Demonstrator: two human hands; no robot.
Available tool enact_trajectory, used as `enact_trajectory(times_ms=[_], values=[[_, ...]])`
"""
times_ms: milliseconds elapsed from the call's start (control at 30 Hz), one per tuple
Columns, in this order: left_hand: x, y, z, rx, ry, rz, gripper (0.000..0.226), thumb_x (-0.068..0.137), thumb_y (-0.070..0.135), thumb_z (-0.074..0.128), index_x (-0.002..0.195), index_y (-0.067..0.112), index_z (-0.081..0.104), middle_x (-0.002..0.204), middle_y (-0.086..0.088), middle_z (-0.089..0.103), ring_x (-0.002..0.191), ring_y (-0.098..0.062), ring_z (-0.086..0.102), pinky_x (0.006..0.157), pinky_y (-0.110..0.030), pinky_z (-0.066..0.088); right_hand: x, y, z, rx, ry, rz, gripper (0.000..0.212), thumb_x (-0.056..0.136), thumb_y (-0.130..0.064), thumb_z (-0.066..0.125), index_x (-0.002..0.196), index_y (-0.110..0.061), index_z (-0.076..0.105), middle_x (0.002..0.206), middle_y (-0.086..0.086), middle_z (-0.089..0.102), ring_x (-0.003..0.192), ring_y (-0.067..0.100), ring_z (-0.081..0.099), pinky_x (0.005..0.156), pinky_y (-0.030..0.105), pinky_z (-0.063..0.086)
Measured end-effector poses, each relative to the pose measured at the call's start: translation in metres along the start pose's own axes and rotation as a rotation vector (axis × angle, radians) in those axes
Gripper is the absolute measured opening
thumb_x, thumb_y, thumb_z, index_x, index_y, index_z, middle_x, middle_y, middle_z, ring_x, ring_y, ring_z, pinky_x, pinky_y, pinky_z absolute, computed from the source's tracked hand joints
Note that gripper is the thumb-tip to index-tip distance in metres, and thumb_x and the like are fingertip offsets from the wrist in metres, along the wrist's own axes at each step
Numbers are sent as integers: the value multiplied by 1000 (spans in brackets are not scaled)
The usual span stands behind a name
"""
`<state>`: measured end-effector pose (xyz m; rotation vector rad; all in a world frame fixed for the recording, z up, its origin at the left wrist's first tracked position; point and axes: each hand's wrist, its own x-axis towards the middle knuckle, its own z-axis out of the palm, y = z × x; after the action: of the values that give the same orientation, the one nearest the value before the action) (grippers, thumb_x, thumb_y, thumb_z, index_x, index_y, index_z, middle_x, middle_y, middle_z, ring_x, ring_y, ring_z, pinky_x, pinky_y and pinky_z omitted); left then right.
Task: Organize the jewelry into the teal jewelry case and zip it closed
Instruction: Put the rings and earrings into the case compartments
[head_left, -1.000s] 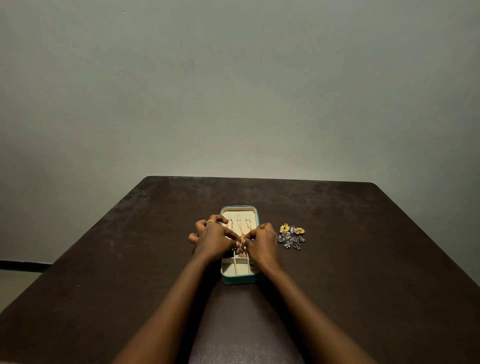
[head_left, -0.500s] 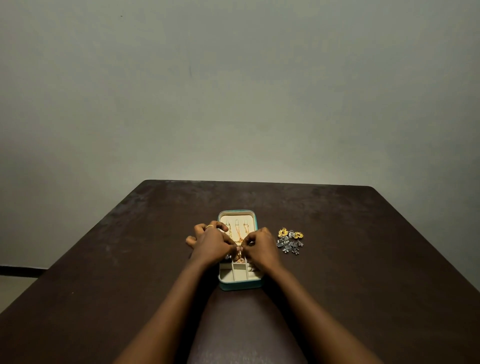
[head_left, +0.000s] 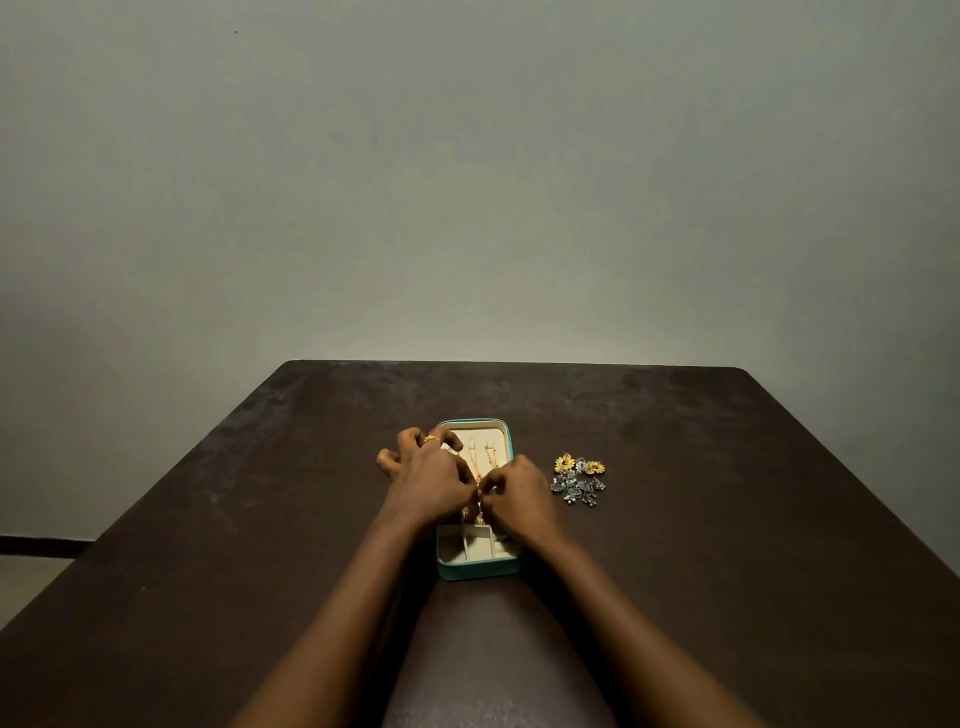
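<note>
The teal jewelry case (head_left: 478, 570) lies open on the dark table, its cream lid half away from me and its divided tray half near me. Gold chains (head_left: 488, 453) hang on the lid lining. My left hand (head_left: 428, 480) and my right hand (head_left: 517, 493) meet over the case's middle, fingertips pinched together on a thin gold chain with a small pendant (head_left: 475, 512). A gold ring sits on a left finger. Loose earrings (head_left: 578, 479), yellow flowers and silvery pieces, lie on the table just right of the case.
The dark brown table (head_left: 727, 545) runs to a far edge against a plain grey wall. Its left edge drops to a floor at the lower left. Nothing else lies on it.
The camera has tipped slightly, so the scene sits lower in view. Both hands stay pinched together over the case's middle, shifted only a little toward me.
</note>
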<state>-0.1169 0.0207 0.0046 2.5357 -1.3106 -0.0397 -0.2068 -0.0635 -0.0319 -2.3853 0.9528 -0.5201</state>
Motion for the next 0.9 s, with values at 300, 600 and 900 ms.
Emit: enact_trajectory(times_ms=[300,600,900], values=[[8,14,-4,-61,-6,-17,19,81,37,65,95,28,73,131,12,43,129,-22,17,97,-42,19,-8,8,-31,136,53,0,21,84,-5,60,101,-7,73,77,-22,48,95,17,59,77,15,41],[30,75,7,-8,-57,121,24,90,38,54,110,32,65,121,5,62,125,-24,33,95,-46,24,13,79,-78,220,214,299,19,80,-3,63,91,-10,76,96,9,74,85,15,65,68,13,39],[60,102,28,67,-29,209,30,92,14,50,117,23,65,123,-6,63,117,-27,55,94,-37,42,31,110,-68,338,280,388,17,82,-9,64,96,-15,73,104,6,72,102,21,63,87,27,46]])
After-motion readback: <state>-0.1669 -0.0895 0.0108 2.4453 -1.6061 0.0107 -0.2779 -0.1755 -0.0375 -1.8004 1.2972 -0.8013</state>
